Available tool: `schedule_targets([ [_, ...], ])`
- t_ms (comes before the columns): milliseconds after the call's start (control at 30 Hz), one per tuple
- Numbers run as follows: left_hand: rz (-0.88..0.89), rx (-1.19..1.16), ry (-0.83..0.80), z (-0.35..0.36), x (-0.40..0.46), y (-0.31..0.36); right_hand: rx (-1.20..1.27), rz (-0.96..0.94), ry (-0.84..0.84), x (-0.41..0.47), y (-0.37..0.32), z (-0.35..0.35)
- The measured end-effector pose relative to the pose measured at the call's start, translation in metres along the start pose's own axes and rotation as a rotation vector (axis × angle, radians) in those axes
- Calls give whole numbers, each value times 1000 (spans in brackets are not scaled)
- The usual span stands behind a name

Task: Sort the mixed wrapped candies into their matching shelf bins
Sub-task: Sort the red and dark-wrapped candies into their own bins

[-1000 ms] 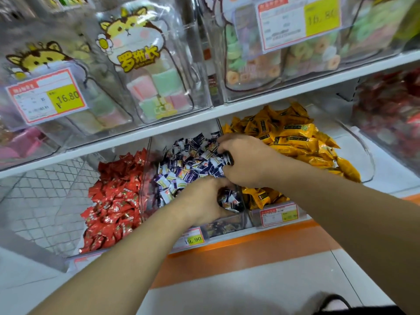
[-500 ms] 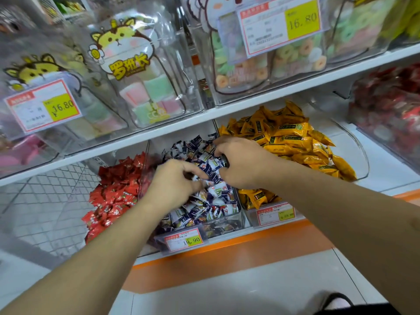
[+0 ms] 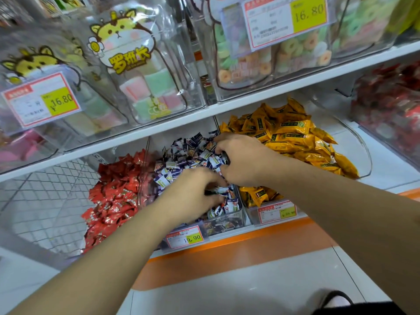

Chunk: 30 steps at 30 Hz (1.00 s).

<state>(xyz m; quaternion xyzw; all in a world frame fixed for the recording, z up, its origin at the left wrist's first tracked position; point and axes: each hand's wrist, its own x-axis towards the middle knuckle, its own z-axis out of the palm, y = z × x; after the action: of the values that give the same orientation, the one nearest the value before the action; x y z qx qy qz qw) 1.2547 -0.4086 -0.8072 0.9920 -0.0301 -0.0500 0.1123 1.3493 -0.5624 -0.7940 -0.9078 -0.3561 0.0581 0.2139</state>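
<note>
In the middle of the frame, low on the shelf, both hands are deep in the middle bin [image 3: 225, 220], the clear one full of little blue and white candies [image 3: 181, 155]. The left hand [image 3: 193, 196] has moved; a moment ago it was higher up, and a bit before that it was down at the front of the bin. Now it is low again, fingers bent into the pile, but it is blurry, so I cannot tell if it holds a candy. The right hand [image 3: 241, 160] has stayed at the back of the bin, fingers curled around some dark wrappers. The red candies [image 3: 113, 196] lie to the left and the yellow candies [image 3: 293, 135] to the right. I think the person is still digging for sweets that do not belong here
</note>
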Motion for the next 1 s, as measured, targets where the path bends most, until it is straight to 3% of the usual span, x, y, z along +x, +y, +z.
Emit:
schedule_targets([
  [100,-2,-16,-129,17,7,2,-5,-5,9,-1,-1,0],
  [233,-4,22,-134,22,14,2,-15,0,8,-1,-1,0],
  [667,-64,-198,-120,22,10,-1,-3,-13,4,-1,-3,-1],
  [900,-179,-458,41,2,8,-14,-6,-9,3,1,-1,2],
  [1000,-270,-557,199,-21,12,-28,-11,-9,-6,1,0,1],
])
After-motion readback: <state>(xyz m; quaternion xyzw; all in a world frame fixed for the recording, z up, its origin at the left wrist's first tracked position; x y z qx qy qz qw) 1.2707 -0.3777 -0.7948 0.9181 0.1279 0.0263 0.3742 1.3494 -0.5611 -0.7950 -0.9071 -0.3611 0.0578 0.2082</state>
